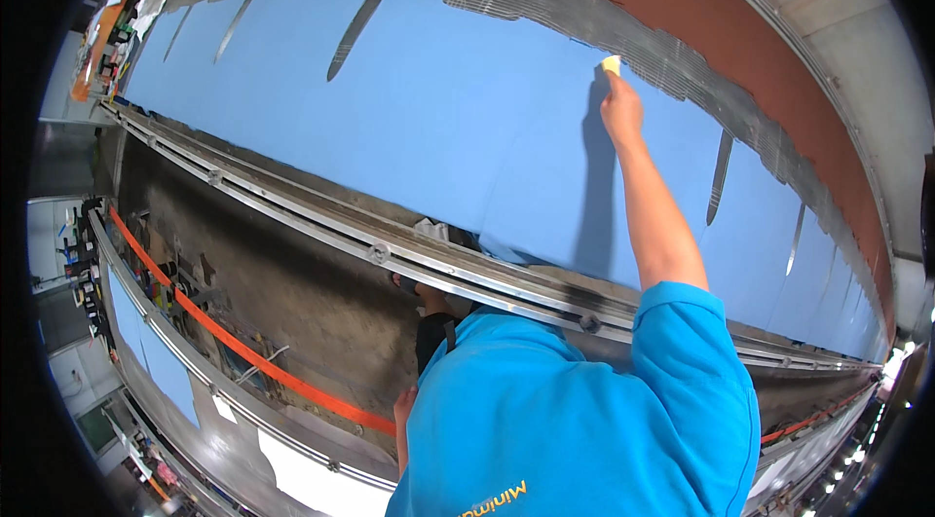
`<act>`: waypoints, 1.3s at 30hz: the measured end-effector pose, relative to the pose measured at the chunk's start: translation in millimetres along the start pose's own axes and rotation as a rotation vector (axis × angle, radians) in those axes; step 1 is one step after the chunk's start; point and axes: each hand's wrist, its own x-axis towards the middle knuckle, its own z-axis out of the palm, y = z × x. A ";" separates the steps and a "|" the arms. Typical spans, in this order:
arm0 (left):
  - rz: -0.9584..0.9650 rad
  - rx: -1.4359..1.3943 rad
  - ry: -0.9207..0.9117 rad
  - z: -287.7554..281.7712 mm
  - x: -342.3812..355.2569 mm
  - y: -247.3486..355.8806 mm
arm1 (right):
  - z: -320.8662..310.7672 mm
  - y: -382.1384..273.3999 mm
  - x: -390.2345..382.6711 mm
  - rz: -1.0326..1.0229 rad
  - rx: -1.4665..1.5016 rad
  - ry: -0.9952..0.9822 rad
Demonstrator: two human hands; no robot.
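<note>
An orange strap (243,353) runs along the dark metal machine bed (292,283) at left. The left hand (403,407) hangs low beside the blue shirt (575,420), its grip impossible to tell. At right, the right hand (620,108) pinches a small pale-yellow block (611,64) against the blue sheet (419,118), near its upper edge.

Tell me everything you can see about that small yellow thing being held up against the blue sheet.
The small yellow piece is pale yellow and blocky, perhaps a sponge or pad, though it is too small to tell the material. Fingers of a raised hand hold it from below and press it against the upper edge of the big blue sheet, just where the blue meets the ragged grey mesh strip. Only its top shows above the fingers.
</note>
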 end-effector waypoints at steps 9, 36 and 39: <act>0.069 -0.172 -0.085 -77.7 110.7 -19.5 | 1.9 -74.3 -50.2 0.098 -0.128 -0.084; 0.412 -0.083 -0.145 -215.2 244.4 91.5 | -16.4 -153.0 -158.5 0.115 0.076 0.106; 0.178 -0.069 -0.240 -233.5 264.6 80.7 | -39.5 -170.3 -148.7 0.352 0.086 0.295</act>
